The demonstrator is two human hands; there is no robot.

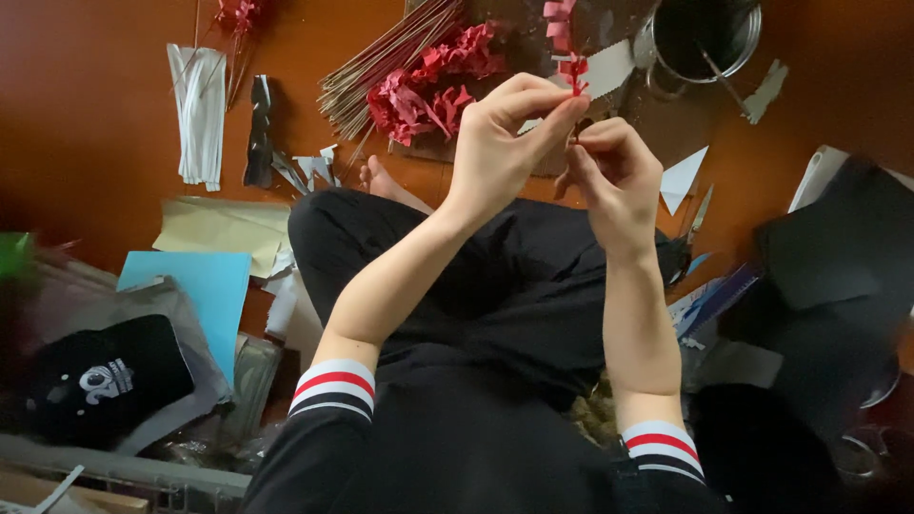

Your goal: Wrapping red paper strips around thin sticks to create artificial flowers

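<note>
**Red paper strip pinched between both hands**

The red paper strip (568,43) was narrow, folded into zigzag pleats, and rose from the fingertips toward the top edge; its lower end looked crumpled and darker. The left hand (500,143) had thumb and forefinger closed on that lower end; the right hand (614,171) curled just beside it, fingers drawn together at the same spot, though their exact grip was hidden. Below lay a heap of red paper scraps (428,81), thin sticks (381,57) and a metal pot (705,33) on the brown floor (95,114).
</note>
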